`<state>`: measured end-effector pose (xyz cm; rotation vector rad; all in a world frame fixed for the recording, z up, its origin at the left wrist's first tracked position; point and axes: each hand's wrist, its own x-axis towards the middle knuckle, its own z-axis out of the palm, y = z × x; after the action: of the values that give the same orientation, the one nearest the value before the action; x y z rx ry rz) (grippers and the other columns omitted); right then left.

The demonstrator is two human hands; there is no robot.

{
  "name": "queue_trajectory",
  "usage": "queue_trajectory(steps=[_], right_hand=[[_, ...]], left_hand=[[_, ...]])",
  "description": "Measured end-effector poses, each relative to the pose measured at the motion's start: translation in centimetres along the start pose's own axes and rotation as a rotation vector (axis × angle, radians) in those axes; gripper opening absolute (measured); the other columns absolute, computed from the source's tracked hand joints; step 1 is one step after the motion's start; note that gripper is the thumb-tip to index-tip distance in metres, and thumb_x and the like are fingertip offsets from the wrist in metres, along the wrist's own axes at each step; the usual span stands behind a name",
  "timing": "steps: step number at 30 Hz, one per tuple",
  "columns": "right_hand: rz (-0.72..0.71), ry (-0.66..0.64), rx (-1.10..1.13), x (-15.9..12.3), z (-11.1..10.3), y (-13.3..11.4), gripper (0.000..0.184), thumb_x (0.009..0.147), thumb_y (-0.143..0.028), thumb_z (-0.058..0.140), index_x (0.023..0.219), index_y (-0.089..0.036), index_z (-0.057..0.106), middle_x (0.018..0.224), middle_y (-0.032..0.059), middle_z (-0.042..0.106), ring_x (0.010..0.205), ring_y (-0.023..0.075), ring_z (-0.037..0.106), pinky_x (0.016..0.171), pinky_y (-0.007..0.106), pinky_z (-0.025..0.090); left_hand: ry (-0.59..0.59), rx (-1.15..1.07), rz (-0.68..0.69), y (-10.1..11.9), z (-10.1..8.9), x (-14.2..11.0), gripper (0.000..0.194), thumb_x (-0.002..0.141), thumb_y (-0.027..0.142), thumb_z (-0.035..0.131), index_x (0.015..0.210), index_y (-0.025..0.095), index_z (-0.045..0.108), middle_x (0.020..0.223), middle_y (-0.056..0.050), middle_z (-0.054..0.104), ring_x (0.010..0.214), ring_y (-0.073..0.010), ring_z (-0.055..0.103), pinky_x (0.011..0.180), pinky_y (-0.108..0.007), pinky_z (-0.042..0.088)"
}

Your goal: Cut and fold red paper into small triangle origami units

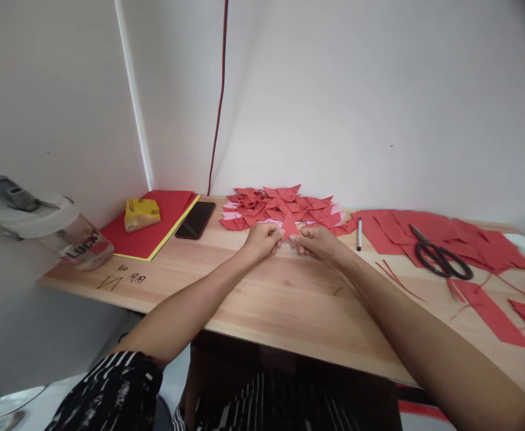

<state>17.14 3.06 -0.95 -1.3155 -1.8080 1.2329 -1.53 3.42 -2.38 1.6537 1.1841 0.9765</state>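
Both hands meet over the middle of the desk, just in front of a pile of folded red and pink paper shapes (253,206). Between them stands a piece of red paper (290,227), pinched at its lower corners. My left hand (264,240) grips the left corner between thumb and fingers. On the opposite corner, my right hand (316,242) is closed in the same way. The paper's upper end overlaps the pile behind it, so its full outline is hard to make out.
Black-handled scissors (442,257) lie on red paper sheets (462,236) at the right, near a marker (359,234) and cut strips (498,314). Leftward are a phone (196,219), a yellow packet (142,214) on a red folder (130,242), and a lidded bottle (82,242).
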Motion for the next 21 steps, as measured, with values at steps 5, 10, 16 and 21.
queue_trajectory(steps=[5,10,16,21], right_hand=[[-0.008,-0.057,0.003,-0.2,-0.4,0.0,0.041,0.07,-0.055,0.07,0.065,-0.016,0.06,0.056,-0.0021,0.057,0.044,0.0055,0.036,0.043,0.021,0.025],[-0.002,-0.092,0.01,-0.2,-0.6,0.0,0.042,0.07,-0.056,0.07,0.065,-0.015,0.062,0.06,0.0003,0.061,0.046,0.0059,0.041,0.044,0.02,0.027],[0.009,-0.092,0.031,-0.1,-0.7,0.2,0.047,0.069,-0.061,0.069,0.07,-0.015,0.062,0.058,0.0007,0.062,0.045,0.0066,0.044,0.043,0.02,0.03],[-0.009,-0.113,0.03,-0.3,-0.7,0.1,0.05,0.077,-0.064,0.061,0.07,-0.015,0.063,0.063,0.0033,0.066,0.045,0.007,0.046,0.044,0.021,0.031]], left_hand=[[0.012,0.011,0.008,-0.2,-0.1,0.2,0.032,0.084,0.031,0.052,0.057,0.016,0.05,0.042,0.004,0.047,0.035,-0.006,0.04,0.042,-0.019,0.029],[0.021,0.006,0.014,-0.7,-0.2,0.4,0.033,0.085,0.033,0.053,0.057,0.016,0.05,0.042,0.004,0.048,0.035,-0.0054,0.04,0.043,-0.018,0.029],[0.024,-0.015,0.021,-0.6,-0.2,0.4,0.032,0.085,0.032,0.053,0.058,0.015,0.05,0.044,0.004,0.049,0.035,-0.0051,0.041,0.043,-0.018,0.03],[0.008,-0.056,0.024,0.2,-0.2,0.1,0.03,0.086,0.029,0.051,0.059,0.016,0.047,0.048,0.004,0.05,0.036,-0.0046,0.041,0.042,-0.018,0.031]])
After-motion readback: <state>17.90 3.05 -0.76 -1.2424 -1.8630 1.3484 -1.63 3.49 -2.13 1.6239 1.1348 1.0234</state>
